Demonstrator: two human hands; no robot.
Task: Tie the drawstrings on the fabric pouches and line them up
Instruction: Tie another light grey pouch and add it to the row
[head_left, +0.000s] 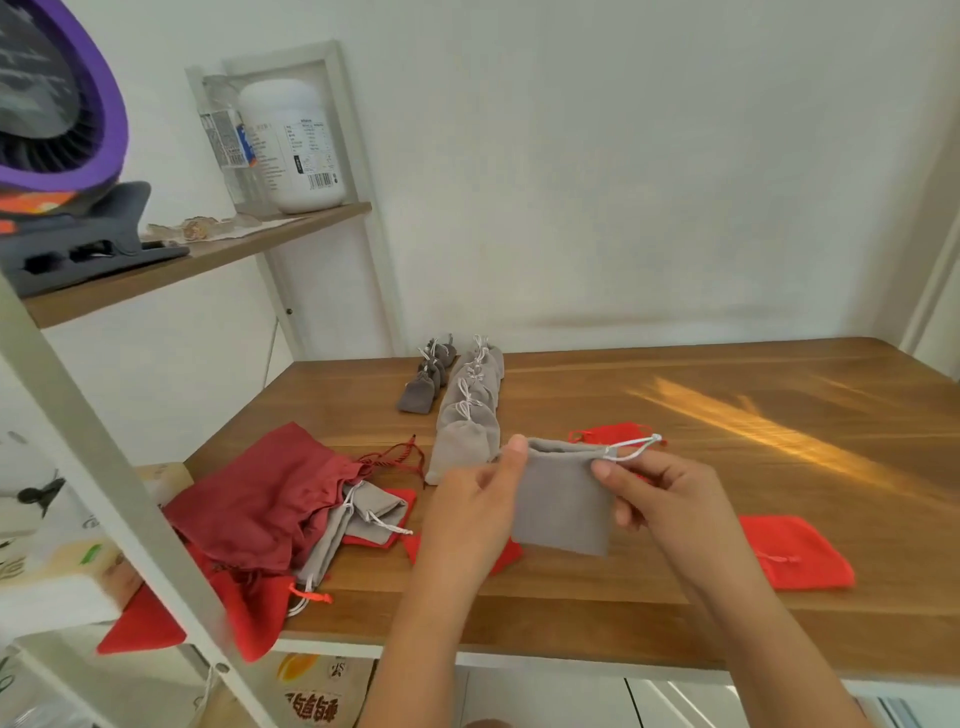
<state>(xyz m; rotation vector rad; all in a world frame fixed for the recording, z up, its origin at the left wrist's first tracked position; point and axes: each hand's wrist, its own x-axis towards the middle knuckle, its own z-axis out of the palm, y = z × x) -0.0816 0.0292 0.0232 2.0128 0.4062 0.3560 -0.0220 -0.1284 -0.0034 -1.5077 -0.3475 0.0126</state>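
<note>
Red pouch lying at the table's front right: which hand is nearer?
Right. The right hand pinches the grey pouch's corner just left of the red pouch; the left hand holds the far corner.

The scene was lit brightly and evenly by soft daylight. A warm streak of sunlight was cast across the table (753, 423) at the right. Straight lines were bent near the edges by the wide lens, and the near shelf post (104, 467) at left was blurred.
</note>
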